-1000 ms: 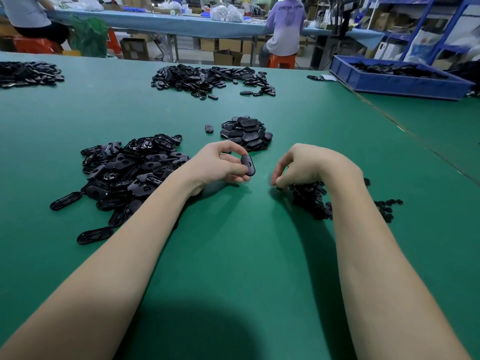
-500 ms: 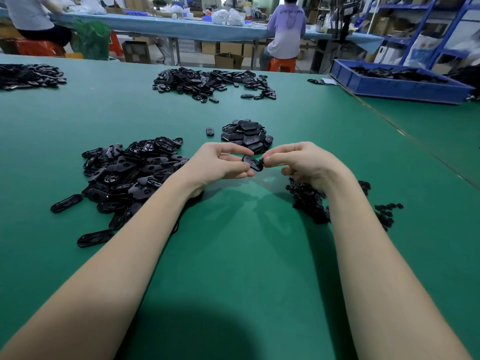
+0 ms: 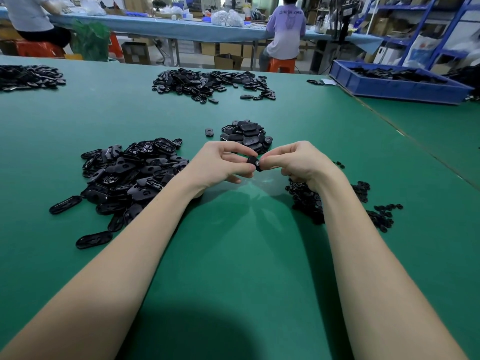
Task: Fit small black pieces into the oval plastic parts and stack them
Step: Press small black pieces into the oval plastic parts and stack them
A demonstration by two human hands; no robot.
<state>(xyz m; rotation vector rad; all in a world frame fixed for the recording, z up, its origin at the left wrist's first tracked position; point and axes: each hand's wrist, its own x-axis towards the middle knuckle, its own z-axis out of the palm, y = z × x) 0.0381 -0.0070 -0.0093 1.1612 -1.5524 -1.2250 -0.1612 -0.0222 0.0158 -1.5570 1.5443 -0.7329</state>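
Note:
Above the green table, my left hand [image 3: 220, 162] pinches a black oval plastic part [image 3: 254, 162] between thumb and fingers. My right hand [image 3: 296, 159] meets it from the right, its fingertips pinching the part's other end; any small piece between them is hidden. A big heap of loose oval parts [image 3: 127, 175] lies to the left. Under my right wrist sits a pile of small black pieces [image 3: 309, 201]. Just beyond my hands is a stack of oval parts [image 3: 245, 135], with one single part [image 3: 209, 132] lying beside it.
Another heap of black parts [image 3: 207, 83] lies farther back, and one more pile of parts [image 3: 28, 77] at the far left. A blue bin [image 3: 397, 85] of parts stands at the back right. Two people sit at a blue-covered bench [image 3: 181, 28] behind.
My right hand rose from the pile of small pieces and came left to meet the oval part in my left hand. Both hands now pinch that part together.

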